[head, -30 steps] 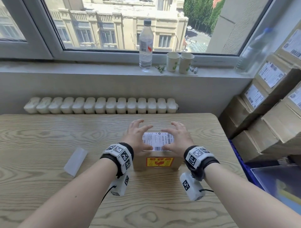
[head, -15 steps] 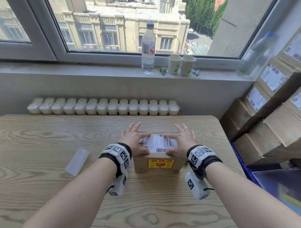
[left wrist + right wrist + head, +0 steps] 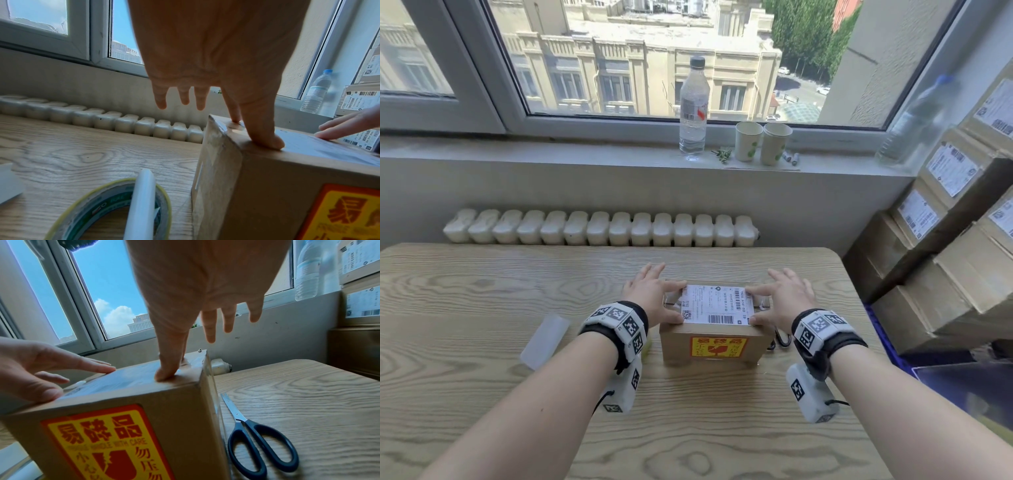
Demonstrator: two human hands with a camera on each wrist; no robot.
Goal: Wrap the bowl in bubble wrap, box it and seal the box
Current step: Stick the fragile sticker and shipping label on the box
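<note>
Wood-grain desk [image 3: 482, 342] carries everything, under a window. At far left a pale, flat translucent strip [image 3: 544, 341] lies alone on the desk. Next comes a tape roll [image 3: 109, 209], flat on the desk just beside the box's left side, with a white stick [image 3: 141, 203] lying across its ring; the head view hides both behind the left wrist.

The left hand [image 3: 650, 298] lies open at the box's left edge: thumb [image 3: 261, 129] and forefinger press the top, while the other three fingers [image 3: 185, 95] spread straight in the air past the edge, touching nothing. It grips nothing.

The box [image 3: 714, 342] stands closed in the middle of the desk between the two hands. Clear tape runs shiny along its top, a white label [image 3: 715, 305] with barcodes lies on the lid, and a red-and-yellow sticker [image 3: 717, 346] faces the person. The bowl and bubble wrap cannot be seen.

The right hand [image 3: 784, 298] mirrors the left, open as well: thumb [image 3: 170, 363] and forefinger press the box top near its right edge, the remaining fingers [image 3: 228, 318] straight and free. It holds nothing.

Scissors [image 3: 255, 439] with dark blue handles lie closed on the desk just beside the box's right side, blades pointing away from the person.

Farther back, a radiator [image 3: 599, 228] runs below the sill, where a bottle [image 3: 693, 106] and two paper cups [image 3: 762, 142] stand. Stacked cartons [image 3: 945, 260] fill the far right.
</note>
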